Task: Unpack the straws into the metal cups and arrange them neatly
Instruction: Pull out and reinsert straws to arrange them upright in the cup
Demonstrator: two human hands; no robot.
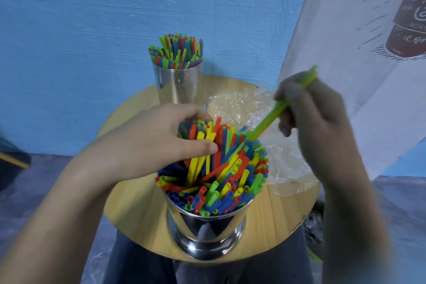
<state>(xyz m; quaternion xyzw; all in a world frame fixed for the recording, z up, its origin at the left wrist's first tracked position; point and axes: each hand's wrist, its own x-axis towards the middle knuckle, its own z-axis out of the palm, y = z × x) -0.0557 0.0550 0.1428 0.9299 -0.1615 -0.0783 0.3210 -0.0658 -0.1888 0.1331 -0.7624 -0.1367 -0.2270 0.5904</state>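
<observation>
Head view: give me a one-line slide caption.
Left hand grips straws in the near metal cup while the right hand holds a green straw slanting toward it.

We see the near metal cup (207, 226) at the table's (138, 214) front edge, crammed with criss-crossed coloured straws (230, 182). The far metal cup (178, 85) at the table's back holds upright straws (177, 50). One green straw (267, 122) slants above the table's right half.

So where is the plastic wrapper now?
In the head view, the clear plastic wrapper lies on the right side of the round wooden table, right of the near metal cup, beneath the right hand.
</observation>
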